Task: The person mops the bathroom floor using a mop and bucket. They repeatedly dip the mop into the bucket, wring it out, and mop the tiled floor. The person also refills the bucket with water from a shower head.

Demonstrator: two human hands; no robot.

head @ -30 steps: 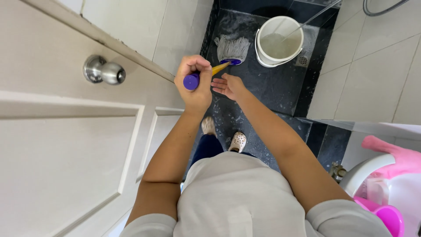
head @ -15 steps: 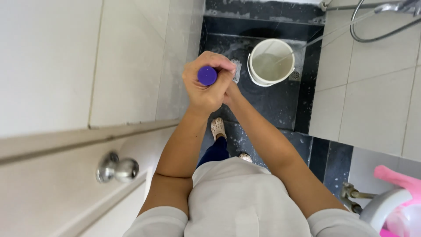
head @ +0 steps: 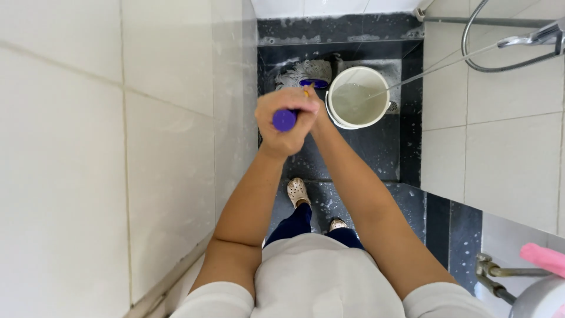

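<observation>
Narrow bathroom seen from above: dark wet floor (head: 353, 153) between pale tiled walls, left wall (head: 118, 147) near, right wall (head: 500, 147) beyond. One white bucket (head: 358, 97) of cloudy water stands at the far end; one mop head (head: 306, 73) lies just left of it, touching the floor. Both hands clasp one mop handle with purple cap (head: 285, 119): left hand (head: 282, 115) with fingers curled tight around it, right hand (head: 315, 109) mostly hidden behind, its fingers not discernible. One shower hose (head: 471, 41) hangs far right; two pale shoes (head: 298, 191) stand below
</observation>
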